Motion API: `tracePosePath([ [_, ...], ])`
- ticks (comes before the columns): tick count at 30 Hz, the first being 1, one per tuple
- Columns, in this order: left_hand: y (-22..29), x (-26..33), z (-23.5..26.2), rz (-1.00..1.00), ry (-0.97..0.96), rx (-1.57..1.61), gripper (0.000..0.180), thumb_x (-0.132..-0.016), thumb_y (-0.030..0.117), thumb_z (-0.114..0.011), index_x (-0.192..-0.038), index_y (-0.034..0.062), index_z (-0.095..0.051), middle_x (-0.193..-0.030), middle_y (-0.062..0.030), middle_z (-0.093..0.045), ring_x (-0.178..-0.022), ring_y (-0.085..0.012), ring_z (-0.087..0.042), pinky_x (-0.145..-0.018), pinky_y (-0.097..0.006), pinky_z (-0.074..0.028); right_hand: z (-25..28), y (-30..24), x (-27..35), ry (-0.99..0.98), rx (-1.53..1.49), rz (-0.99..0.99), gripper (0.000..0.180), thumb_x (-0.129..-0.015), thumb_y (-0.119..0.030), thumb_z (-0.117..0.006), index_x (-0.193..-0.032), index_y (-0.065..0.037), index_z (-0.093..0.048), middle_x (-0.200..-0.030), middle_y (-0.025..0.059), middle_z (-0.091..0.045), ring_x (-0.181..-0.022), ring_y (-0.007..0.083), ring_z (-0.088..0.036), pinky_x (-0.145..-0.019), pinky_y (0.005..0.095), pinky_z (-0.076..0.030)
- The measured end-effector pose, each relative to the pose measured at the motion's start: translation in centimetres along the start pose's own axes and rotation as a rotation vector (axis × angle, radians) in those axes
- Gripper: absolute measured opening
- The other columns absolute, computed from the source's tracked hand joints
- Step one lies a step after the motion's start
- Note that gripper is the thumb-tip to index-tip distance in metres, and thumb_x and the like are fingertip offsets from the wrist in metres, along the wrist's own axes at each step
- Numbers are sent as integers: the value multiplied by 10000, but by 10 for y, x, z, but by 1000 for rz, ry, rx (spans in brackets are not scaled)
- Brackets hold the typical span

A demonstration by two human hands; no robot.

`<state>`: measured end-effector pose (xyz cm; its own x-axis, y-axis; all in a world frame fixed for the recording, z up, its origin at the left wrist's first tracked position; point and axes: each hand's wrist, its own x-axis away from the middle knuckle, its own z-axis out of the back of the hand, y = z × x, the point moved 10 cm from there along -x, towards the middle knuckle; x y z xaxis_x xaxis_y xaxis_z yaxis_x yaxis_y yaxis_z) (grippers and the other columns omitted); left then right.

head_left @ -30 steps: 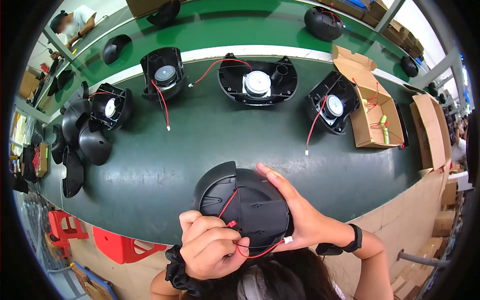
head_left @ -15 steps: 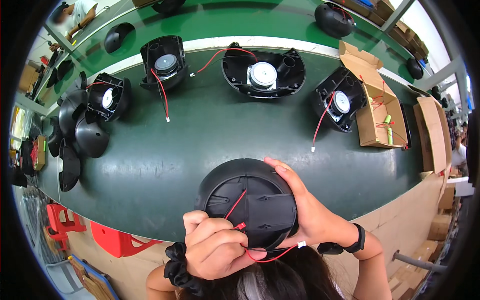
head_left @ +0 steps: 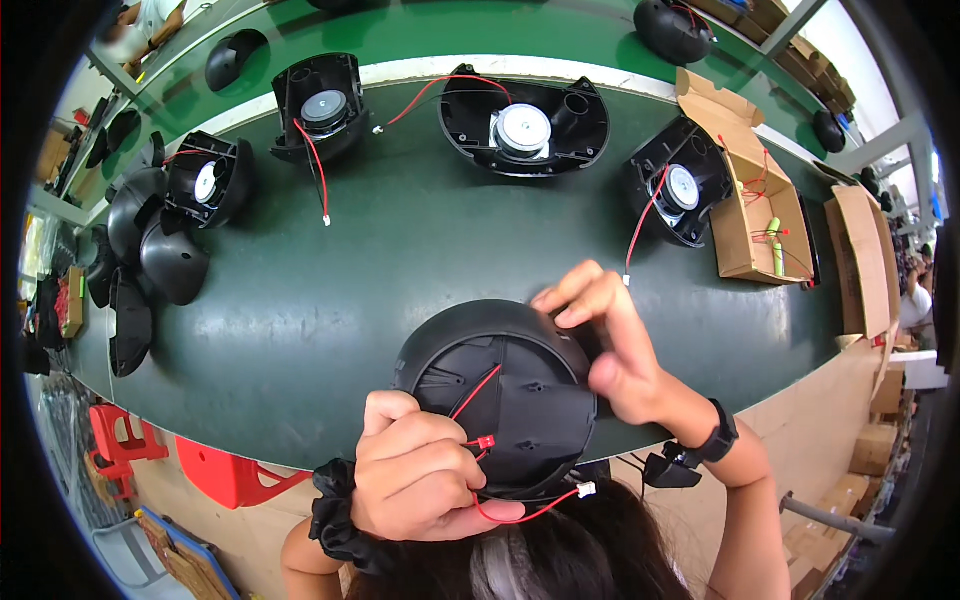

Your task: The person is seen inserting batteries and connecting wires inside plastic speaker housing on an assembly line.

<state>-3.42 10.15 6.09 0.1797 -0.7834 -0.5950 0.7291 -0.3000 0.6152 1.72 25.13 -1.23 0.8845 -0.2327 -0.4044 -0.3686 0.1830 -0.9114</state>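
Note:
A round black speaker housing [head_left: 545, 420] is tilted up at the table's near edge, its recessed side facing me. My left hand [head_left: 425, 475] has its fingers curled at the housing's lower left and holds it; some fingertips are hidden. Red wires pass by these fingers, one with a small red plug [head_left: 486, 441], another with a white plug [head_left: 586, 489]. My right hand [head_left: 625, 345] is at the upper right rim, thumb and fingers apart. Its fingertips are close to the rim; whether they touch it I cannot tell.
Several open housings with speaker drivers, such as the middle one [head_left: 580, 125], lie along the far side. Black shells [head_left: 175, 262] are piled at the left. A cardboard box [head_left: 750, 262] with wires and green cylinders stands right. Red stools [head_left: 225, 475] are below the near edge.
My right hand has loosened from the housing's right side and moved up, its thumb now off the edge. My left hand keeps its hold, shifted slightly left. The whole view has shifted a little.

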Motion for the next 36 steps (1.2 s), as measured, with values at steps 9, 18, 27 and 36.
tracePosePath([
  [9,-4,-4,-5,-6,-72,118,401,-610,272,-823,-549,145,-448,-593,54,-508,-595,-134,-548,-634,-280,-317,-33,4,-26,-159,-281,-118,524,-935,-341,-399,-1246,64,-516,-1311,204,-512,-1225,328,-493,-1021,391,-375],
  [18,-3,40,25,-271,461,-67,649,-677,622,-703,-1082,177,-460,-1365,-118,-430,-1221,-351,-409,-947,-504,-361,-27,0,-24,-158,-143,-40,576,-931,-371,-375,-1240,96,-515,-1257,244,-556,-1182,350,-541,-1016,398,-398],
  [27,-48,44,-11,338,175,164,1315,-464,347,-941,-1462,67,-132,-1453,-311,-186,-1347,-449,-259,-1083,-515,-269,-22,-3,-19,35,-10,-60,646,-937,-418,-302,-1244,118,-491,-1256,265,-545,-1169,376,-542,-1013,400,-395],
  [36,-57,25,4,245,-121,352,1255,-475,348,-940,-1446,81,-191,-1450,-256,-238,-1354,-418,-267,-1102,-485,-270,-48,-63,-36,-530,556,-39,1151,-572,-458,-844,-1437,-6,-233,-1434,239,-298,-1306,421,-340,-1070,473,-313],
])
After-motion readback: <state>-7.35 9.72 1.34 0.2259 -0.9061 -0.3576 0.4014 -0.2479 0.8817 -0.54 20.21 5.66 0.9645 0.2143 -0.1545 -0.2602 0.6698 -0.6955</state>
